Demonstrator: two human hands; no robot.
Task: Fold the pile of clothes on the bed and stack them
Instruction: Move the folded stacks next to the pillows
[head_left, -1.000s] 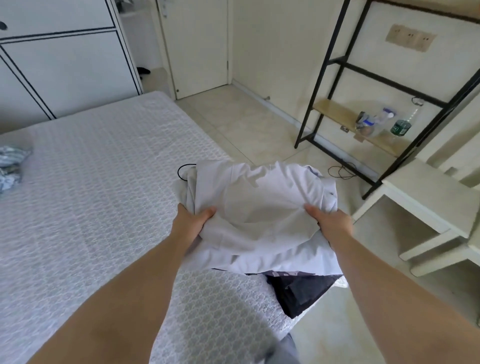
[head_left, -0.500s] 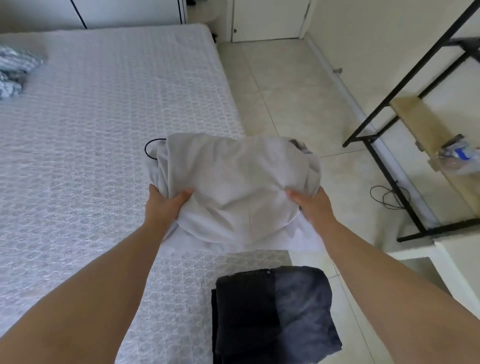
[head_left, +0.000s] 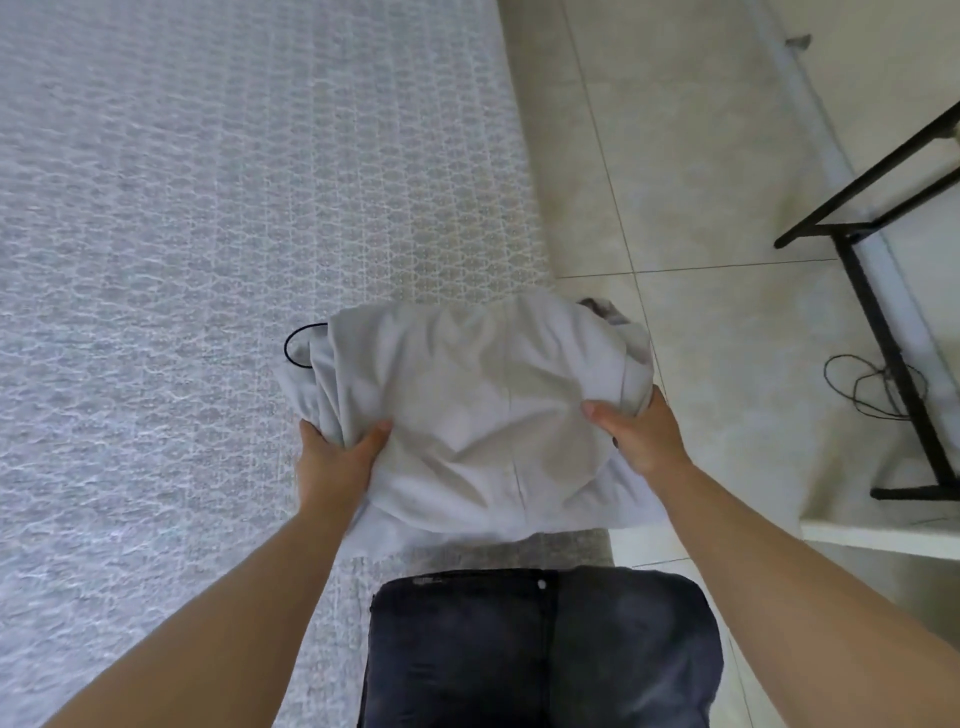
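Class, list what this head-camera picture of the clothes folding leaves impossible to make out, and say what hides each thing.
1. Fingers of the left hand and right hand: tucked under the white garment; only the thumbs show on top.
2. Dark jeans: cut off by the bottom edge.
3. Black loop: its right part runs under the garment; what it is stays unclear.
4. Black shelf frame: cut off by the right edge.

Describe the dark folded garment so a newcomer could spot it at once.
Start at the white textured bed and follow its right edge toward the camera. At that near corner lies the dark folded garment, just below the pale grey garment held in both hands. It is the only near-black cloth, with a small button on top.
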